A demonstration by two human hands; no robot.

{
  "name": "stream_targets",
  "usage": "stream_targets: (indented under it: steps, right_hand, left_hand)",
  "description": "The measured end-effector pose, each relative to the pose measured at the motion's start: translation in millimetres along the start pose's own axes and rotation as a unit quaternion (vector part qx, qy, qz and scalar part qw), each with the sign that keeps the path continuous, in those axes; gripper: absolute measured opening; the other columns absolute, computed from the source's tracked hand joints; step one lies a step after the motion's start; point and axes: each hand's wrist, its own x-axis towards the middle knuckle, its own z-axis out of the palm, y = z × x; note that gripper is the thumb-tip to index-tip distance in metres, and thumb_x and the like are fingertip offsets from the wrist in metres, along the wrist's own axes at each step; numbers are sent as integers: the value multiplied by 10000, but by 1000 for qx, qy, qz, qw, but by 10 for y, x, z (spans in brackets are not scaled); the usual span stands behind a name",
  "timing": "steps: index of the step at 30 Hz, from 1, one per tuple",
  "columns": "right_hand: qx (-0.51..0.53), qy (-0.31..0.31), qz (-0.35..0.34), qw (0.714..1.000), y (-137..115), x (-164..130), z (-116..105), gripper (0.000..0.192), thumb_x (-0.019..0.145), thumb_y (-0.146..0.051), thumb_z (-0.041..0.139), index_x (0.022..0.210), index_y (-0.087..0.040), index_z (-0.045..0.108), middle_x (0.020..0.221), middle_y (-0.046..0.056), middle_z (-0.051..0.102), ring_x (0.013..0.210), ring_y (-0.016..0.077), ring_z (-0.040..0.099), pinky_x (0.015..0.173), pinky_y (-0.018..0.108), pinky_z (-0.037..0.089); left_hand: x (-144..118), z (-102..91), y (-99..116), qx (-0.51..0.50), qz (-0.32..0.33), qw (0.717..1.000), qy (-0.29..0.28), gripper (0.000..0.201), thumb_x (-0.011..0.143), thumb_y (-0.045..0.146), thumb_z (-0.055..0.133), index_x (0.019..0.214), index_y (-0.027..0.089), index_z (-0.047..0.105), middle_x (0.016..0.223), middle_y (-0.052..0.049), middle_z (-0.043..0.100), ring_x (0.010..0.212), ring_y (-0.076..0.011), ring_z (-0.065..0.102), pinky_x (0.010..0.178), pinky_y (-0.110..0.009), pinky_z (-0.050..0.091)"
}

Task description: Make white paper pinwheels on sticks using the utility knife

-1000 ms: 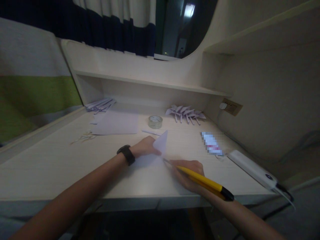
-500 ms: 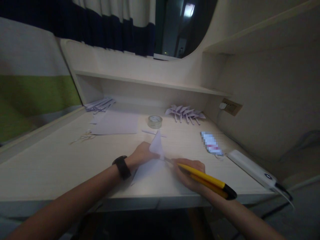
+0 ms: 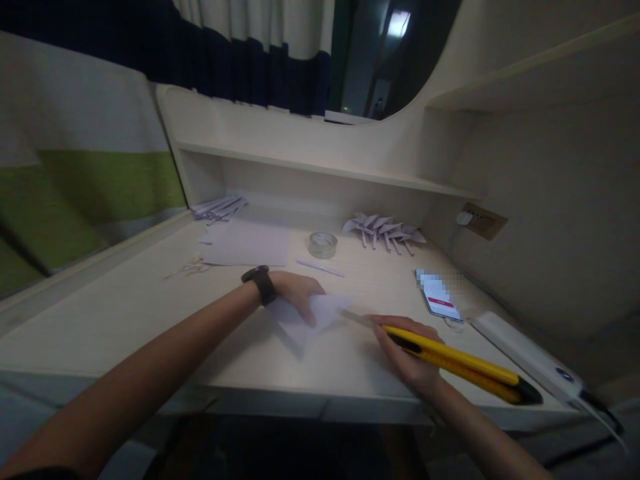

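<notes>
My left hand [image 3: 299, 291], with a dark watch on its wrist, grips a folded white paper [image 3: 323, 319] just above the desk. Its thumb lies over the paper and the other fingers are partly hidden behind it. In my right hand [image 3: 410, 353] is a yellow and black utility knife [image 3: 460, 360]. The knife's blade is out and points left, with its tip at the paper's right edge; whether it touches the paper I cannot tell. Beyond my left hand a thin white paper stick [image 3: 320, 268] lies on the desk.
A roll of clear tape [image 3: 323, 245] and paper pinwheels [image 3: 385, 230] sit further back. At the left are paper sheets [image 3: 250, 243], rolled or folded paper strips [image 3: 220, 208] and loose strings [image 3: 190, 267]. A phone [image 3: 440, 297] and a white power strip [image 3: 525, 357] lie at the right.
The paper has been turned: its upright point has gone and it now lies lower and flatter under my left thumb. My right hand has drawn the knife slightly right. The view has shifted.
</notes>
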Motion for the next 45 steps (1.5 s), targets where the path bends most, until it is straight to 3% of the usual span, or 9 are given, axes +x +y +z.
stream_targets:
  steps: [7, 16, 21, 23, 25, 29, 33, 39, 45]
  right_hand:
    - [362, -103, 175, 910, 145, 214, -2, 189, 666, -308, 756, 804, -202, 681, 855, 53, 739, 917, 268, 679, 960, 476, 460]
    - [334, -203, 247, 887, 200, 282, 153, 199, 595, -301, 774, 722, -179, 683, 664, 16, 682, 637, 164, 626, 621, 274, 516]
    - [380, -92, 269, 880, 275, 243, 223, 189, 582, -281, 779, 707, -176, 686, 646, 13, 657, 613, 159, 614, 593, 265, 515]
    - [395, -61, 277, 874, 282, 253, 198, 172, 600, -268, 773, 718, -177, 687, 657, 10, 656, 632, 163, 628, 621, 277, 538]
    - [413, -31, 282, 866, 274, 282, 174, 152, 622, -257, 763, 732, -186, 686, 683, 2, 663, 670, 171, 647, 695, 313, 560]
    - [468, 46, 267, 841, 182, 393, 197, 134, 638, -246, 760, 739, -207, 682, 710, -19, 668, 729, 172, 665, 816, 365, 561]
    - [511, 97, 230, 823, -32, 498, 280, 133, 636, -250, 759, 740, -209, 688, 700, -16, 656, 738, 176, 655, 850, 399, 551]
    - [529, 66, 230, 814, -213, 342, 389, 131, 659, -250, 755, 764, -204, 692, 706, -17, 637, 746, 147, 621, 807, 317, 537]
    - [471, -2, 277, 838, -51, 103, 470, 185, 638, -286, 783, 774, -200, 691, 703, -6, 636, 716, 152, 593, 711, 282, 503]
  left_hand:
    - [132, 28, 199, 116, 31, 993, -12, 297, 294, 245, 832, 544, 229, 672, 484, 24, 615, 464, -169, 511, 476, -246, 336]
    - [138, 109, 185, 147, 100, 984, 15, 342, 371, 346, 859, 639, 218, 690, 553, 12, 626, 503, -173, 511, 549, -275, 361]
    - [-21, 119, 47, 125, 88, 958, 241, 626, 536, 455, 800, 1086, 208, 632, 986, -68, 671, 846, -235, 591, 737, -299, 406]
    - [-157, 144, -22, 82, 38, 910, 404, 550, 679, 539, 677, 1088, 178, 604, 1072, -102, 640, 939, -237, 570, 781, -307, 406]
    - [-313, 193, -91, 39, -50, 880, 470, 500, 787, 618, 501, 910, 151, 632, 899, -106, 669, 813, -223, 585, 727, -321, 416]
    - [-555, 365, -184, -226, -113, 937, 242, 794, 766, 797, 236, 669, 117, 634, 685, -143, 665, 622, -220, 608, 626, -339, 450]
    - [-536, 553, -155, -490, -70, 867, 52, 903, 716, 847, 238, 866, 73, 677, 953, -222, 681, 842, -289, 652, 748, -393, 490]
    - [-356, 656, 19, -639, 114, 737, 189, 472, 832, 515, 561, 1138, 157, 580, 1134, -155, 633, 999, -273, 619, 887, -456, 461]
    - [-330, 572, -66, -522, 93, 808, 256, 431, 695, 279, 757, 1078, 132, 624, 1107, -147, 654, 923, -250, 631, 774, -371, 501]
